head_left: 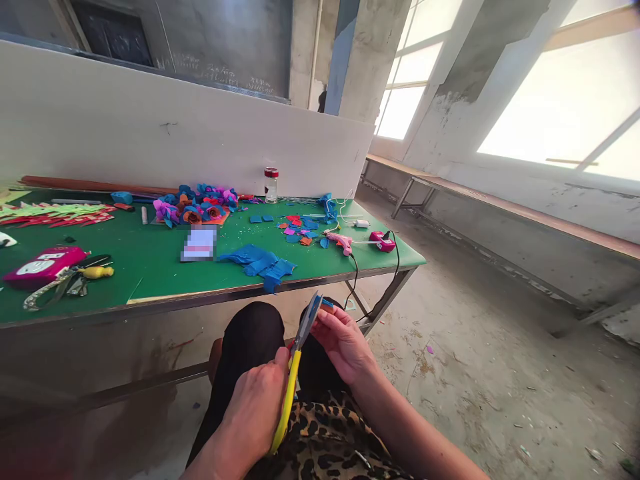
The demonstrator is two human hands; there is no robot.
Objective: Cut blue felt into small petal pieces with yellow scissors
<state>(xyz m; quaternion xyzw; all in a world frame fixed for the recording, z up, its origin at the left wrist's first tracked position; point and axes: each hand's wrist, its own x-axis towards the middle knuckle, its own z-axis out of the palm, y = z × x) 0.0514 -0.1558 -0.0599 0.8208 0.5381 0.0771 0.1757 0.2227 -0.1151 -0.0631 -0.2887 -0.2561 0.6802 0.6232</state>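
Observation:
My left hand [257, 403] is wrapped round the yellow handles of a pair of scissors [287, 403], above my lap. The metal blades point up and away, reaching a small stack of blue and brown paper pieces [327, 307]. My right hand [345, 343] pinches that stack between thumb and fingers. How many pieces lie in it I cannot tell. Straight ahead, a crumpled blue crepe paper sheet [257, 260] lies on the green table [165, 277], partly over its front edge.
A pink glue gun [341, 243] with a cord lies near cut paper squares [300, 232]. Behind are paper flowers [197, 203] and a red-lidded jar [271, 187]. At left lie a magenta tape measure [45, 265] and a yellow-handled tool [97, 272]. A white board [200, 133] stands along the back.

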